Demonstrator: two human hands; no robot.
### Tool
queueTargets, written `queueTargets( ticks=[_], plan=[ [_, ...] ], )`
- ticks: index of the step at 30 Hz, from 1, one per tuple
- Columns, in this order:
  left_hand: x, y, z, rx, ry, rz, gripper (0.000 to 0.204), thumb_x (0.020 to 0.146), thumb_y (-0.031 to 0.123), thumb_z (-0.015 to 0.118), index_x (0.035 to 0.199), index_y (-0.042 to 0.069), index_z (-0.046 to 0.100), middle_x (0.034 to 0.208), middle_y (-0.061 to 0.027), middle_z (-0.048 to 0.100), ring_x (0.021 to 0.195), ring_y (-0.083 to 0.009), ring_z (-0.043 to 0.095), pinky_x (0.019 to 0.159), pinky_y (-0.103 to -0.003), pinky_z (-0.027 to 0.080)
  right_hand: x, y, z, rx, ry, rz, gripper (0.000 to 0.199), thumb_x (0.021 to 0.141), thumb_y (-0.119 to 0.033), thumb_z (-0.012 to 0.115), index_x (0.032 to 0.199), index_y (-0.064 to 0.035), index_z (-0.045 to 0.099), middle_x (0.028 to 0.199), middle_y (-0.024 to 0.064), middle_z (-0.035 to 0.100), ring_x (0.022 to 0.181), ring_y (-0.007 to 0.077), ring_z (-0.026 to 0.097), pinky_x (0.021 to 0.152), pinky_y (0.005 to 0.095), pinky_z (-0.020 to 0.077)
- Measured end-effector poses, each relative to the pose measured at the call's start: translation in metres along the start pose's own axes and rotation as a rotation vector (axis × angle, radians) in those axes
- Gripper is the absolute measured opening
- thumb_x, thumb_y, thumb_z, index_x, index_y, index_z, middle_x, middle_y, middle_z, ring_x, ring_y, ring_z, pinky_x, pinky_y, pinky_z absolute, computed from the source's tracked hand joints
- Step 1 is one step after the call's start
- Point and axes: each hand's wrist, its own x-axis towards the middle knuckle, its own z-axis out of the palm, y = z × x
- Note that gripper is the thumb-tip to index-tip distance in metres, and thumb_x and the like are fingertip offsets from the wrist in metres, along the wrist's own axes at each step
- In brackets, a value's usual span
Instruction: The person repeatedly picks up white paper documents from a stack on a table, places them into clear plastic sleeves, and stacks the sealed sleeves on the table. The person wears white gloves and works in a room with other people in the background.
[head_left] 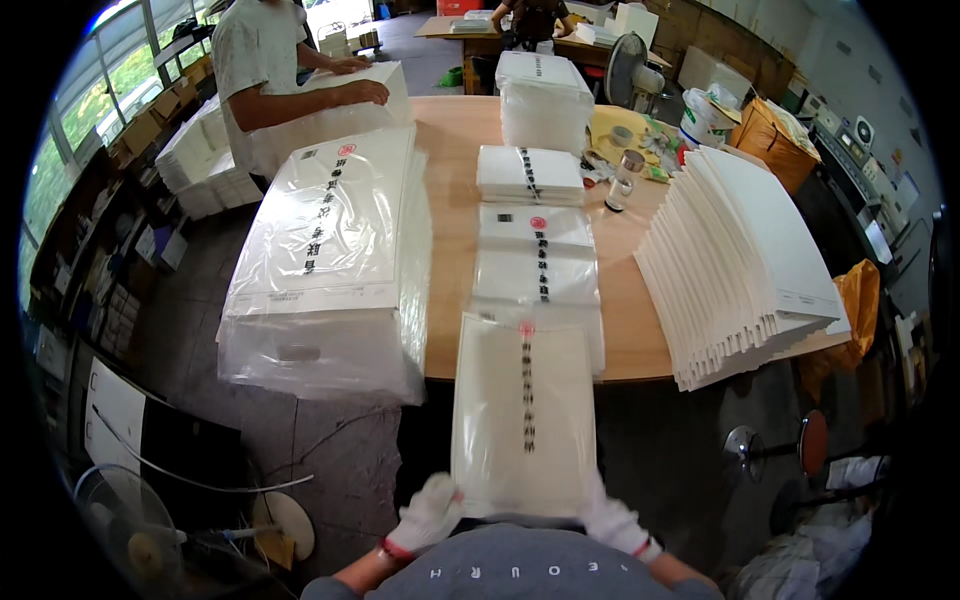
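Note:
A clear plastic sleeve with white printed paper inside (pixel 562 400) stretches from the table's near edge toward my body. My left hand (pixel 432 512), in a white work glove with a red cuff, is closed at its near left corner. Its near right corner is held by my right hand (pixel 613 517), gloved the same way; those fingers are partly hidden. Just beyond lies another sleeved pack (pixel 508 262), partly under the near one. Behind that sits a short stack of sleeved paper (pixel 500 172).
Tall sleeved paper piles (pixel 270 250) cover the table's left side; fanned white paper stacks (pixel 780 230) fill the right. A clear bottle (pixel 625 180) stands near a far stack (pixel 545 110). A person (pixel 270 90) rests hands on paper at far left. A stool (pixel 812 442) is lower right.

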Motion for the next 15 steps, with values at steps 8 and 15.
queueTargets(
  ticks=[8,15],
  plan=[
    [0.000,0.027,-0.012,-0.253,0.017,-0.088,0.009,0.077,-0.006,0.050,0.083,-0.002,0.055,0.080,-0.0121,0.058,0.071,-0.0196,0.060,0.062,-0.029,0.049,-0.006,0.007,-0.011,0.483,0.390,0.051,0.040,0.085,-0.012,0.052,0.124,-0.0072,0.048,0.069,0.0164,0.062,0.058,0.0288,0.062,0.053,0.0358,0.0495],
    [0.044,0.092,-0.018,-0.197,0.020,0.423,0.014,0.065,-0.009,0.053,0.071,0.002,0.046,0.076,-0.0110,0.053,0.068,-0.0223,0.056,0.057,-0.030,0.044,0.003,0.070,0.003,1.072,0.250,0.142,0.028,0.086,-0.020,0.055,0.108,-0.0015,0.059,0.094,0.0099,0.065,0.088,0.0169,0.061,0.076,0.0304,0.0488]
  ],
)
